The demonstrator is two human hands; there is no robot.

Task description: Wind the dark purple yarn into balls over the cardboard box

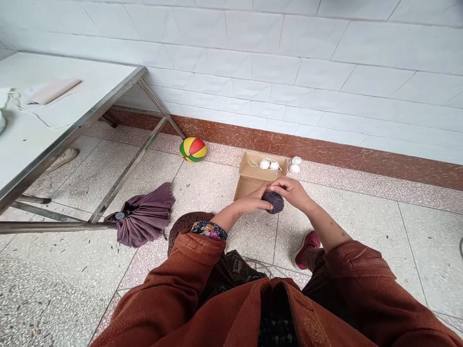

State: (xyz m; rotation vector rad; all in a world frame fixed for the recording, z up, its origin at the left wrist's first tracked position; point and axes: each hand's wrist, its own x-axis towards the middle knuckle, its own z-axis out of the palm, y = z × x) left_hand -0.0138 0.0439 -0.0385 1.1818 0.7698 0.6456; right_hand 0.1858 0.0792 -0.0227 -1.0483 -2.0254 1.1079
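A dark purple-grey ball of yarn (274, 202) is held in front of me above the floor. My left hand (253, 200) is closed round its left side, the thumb lying across the front. At its top, the fingers of my right hand (291, 192) are pinched together; a strand between them is too small to make out. Just beyond my hands an open cardboard box (249, 168) stands on the floor, partly hidden by them. Small white yarn balls (265, 164) with a loose strand lie in its far part. Two more white balls (295, 168) rest on the floor to its right.
A metal-framed table (108, 91) stands at the left, with a pinkish flat item (58, 90) and a cord on top. A colourful ball (193, 149) lies by the tiled wall (253, 62). A purple gathered cloth (146, 217) is on the floor near the table leg.
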